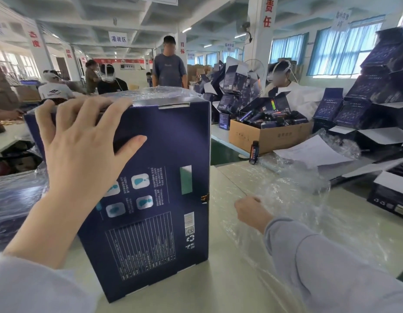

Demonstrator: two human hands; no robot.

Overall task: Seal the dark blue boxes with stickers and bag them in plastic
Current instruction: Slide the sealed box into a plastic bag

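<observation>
Dark blue card makes up the tall box (164,154) that is standing upright on the pale counter (218,290), just left of centre, its printed panel of tables and small icons facing the person. The left hand (83,159) is gripping the box at its top: the fingers (90,109) are curling over the upper edge while the thumb is pressing flat against the facing panel. A small dark and gold sticker (204,198) is sitting on the box's right-hand edge, about halfway down. To the right, the right hand (250,210) is hovering low over the counter, apart from the box, with its fingers closing in a pinch on the edge of a clear plastic bag (293,190) that is lying crumpled and spread across the surface. Beyond the bag, a small dark bottle (254,152) is standing beside an open cardboard carton (268,134) that is holding many similar bottles, and white paper sheets (308,150) are resting near it. Folded dark blue boxes are piling up at the far right (376,82). At the left edge, plastic-wrapped boxes (13,199) are lying just beside the standing box.
</observation>
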